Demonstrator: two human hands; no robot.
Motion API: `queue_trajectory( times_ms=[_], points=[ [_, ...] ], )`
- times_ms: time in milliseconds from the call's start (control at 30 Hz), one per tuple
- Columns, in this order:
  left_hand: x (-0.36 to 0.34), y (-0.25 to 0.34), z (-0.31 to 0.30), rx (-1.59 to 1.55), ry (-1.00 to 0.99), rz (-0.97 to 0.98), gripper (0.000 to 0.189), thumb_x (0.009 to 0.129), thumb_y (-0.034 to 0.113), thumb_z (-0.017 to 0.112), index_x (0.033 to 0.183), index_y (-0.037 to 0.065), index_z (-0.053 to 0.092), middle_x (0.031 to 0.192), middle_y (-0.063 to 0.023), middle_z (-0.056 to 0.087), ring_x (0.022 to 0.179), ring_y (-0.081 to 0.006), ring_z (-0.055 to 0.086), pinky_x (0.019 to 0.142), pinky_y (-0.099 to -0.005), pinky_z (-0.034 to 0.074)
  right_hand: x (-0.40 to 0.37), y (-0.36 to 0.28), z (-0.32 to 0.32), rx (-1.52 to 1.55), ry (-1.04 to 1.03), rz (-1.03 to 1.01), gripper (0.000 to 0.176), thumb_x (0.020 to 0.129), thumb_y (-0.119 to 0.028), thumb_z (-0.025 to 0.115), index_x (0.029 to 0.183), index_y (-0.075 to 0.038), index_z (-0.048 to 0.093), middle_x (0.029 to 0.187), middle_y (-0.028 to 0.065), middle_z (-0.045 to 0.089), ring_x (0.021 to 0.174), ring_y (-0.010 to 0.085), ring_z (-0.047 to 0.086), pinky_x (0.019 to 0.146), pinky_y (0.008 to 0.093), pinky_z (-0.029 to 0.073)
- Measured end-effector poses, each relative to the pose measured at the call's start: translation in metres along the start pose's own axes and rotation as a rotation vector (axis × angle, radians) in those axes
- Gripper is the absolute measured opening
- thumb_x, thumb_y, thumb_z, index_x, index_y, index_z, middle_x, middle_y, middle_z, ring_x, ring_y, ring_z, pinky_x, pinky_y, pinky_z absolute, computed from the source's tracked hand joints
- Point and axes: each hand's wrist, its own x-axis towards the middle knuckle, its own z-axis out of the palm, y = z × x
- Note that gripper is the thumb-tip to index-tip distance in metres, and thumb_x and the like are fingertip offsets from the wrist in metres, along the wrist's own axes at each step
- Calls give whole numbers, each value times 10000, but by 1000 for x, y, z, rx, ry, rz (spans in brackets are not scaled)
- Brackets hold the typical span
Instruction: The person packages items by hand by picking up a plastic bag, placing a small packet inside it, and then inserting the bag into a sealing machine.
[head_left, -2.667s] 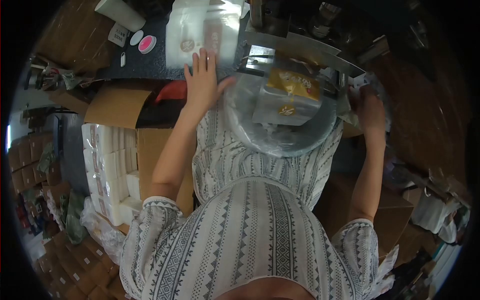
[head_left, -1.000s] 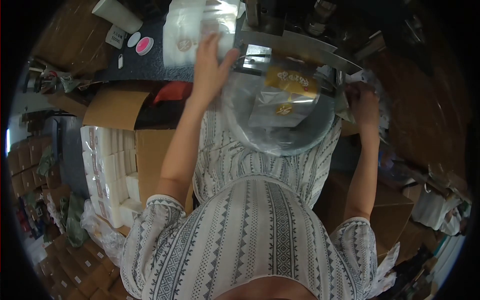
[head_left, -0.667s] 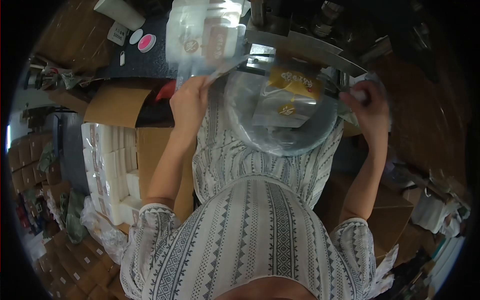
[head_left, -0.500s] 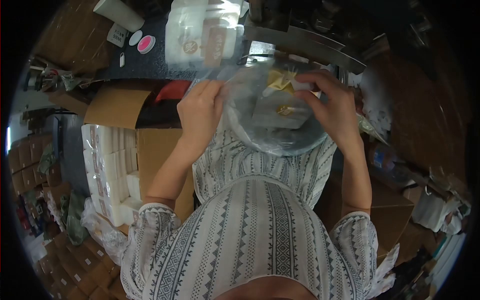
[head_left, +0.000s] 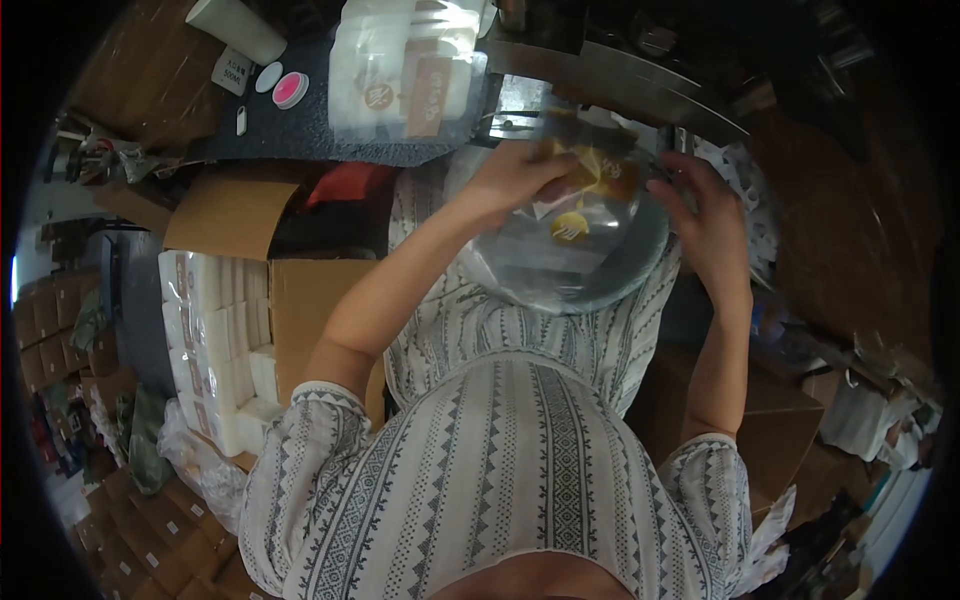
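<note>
A round grey basin point(head_left: 640, 275) rests in the lap, with clear plastic packets bearing yellow and gold prints point(head_left: 571, 227) in and over it. My left hand point(head_left: 520, 178) reaches in from the left above the basin, its fingers closed on the clear plastic packet near the yellow print. At the basin's right upper side is my right hand point(head_left: 705, 205), thumb and forefinger bent towards each other at the packet's dark right edge. Blur hides whether its fingertips hold anything.
Wrapped white tissue packs point(head_left: 405, 80) lie on the dark table point(head_left: 300, 130), beside a pink round tin point(head_left: 290, 90) and a white cup point(head_left: 238, 28). An open cardboard box point(head_left: 320, 320) with white packs stands at the left. A metal machine edge point(head_left: 665, 90) crosses above the basin.
My left hand has moved right, from the basin's left rim to over the packets. My right hand has shifted slightly right and away from the yellow piece. More gold print shows.
</note>
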Motion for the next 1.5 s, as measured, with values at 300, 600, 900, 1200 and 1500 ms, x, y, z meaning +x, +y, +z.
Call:
queue_trajectory(
  times_ms=[300,600,900,1200,1500],
  points=[
    [-9,-25,-52,-6,436,283,375,888,286,642,1054,-50,619,899,-86,679,798,-187,657,778,-312,504,16,90,-4,-255,-75,92,291,796,-17,548,1083,-20,598,1158,205,584,995,371,597,830,421,475],
    [-64,-48,-74,1190,763,393,178,812,157,661,961,62,642,926,-81,651,918,-289,611,873,-456,406,3,66,-21,-267,-85,217,275,851,-9,543,1123,-27,571,1020,175,654,877,297,655,750,362,496],
    [-92,8,-20,806,752,478,63,810,86,639,866,60,648,778,-104,617,668,-303,614,568,-362,478,-5,-28,21,613,-137,109,125,874,-19,608,989,-14,559,1088,87,661,930,129,613,841,251,477],
    [-61,-1,2,435,194,400,160,872,170,627,848,13,651,734,-101,637,607,-223,616,534,-292,453,-4,-8,41,741,-174,58,167,835,-64,662,956,-21,555,1059,72,684,993,157,640,824,274,490],
    [1,12,9,-507,103,-158,327,914,259,617,1061,-33,622,828,-51,644,697,-85,602,602,-232,479,-8,32,-21,-115,-2,311,353,826,-158,672,1157,-95,569,1091,149,645,959,317,639,806,369,505]
  ],
)
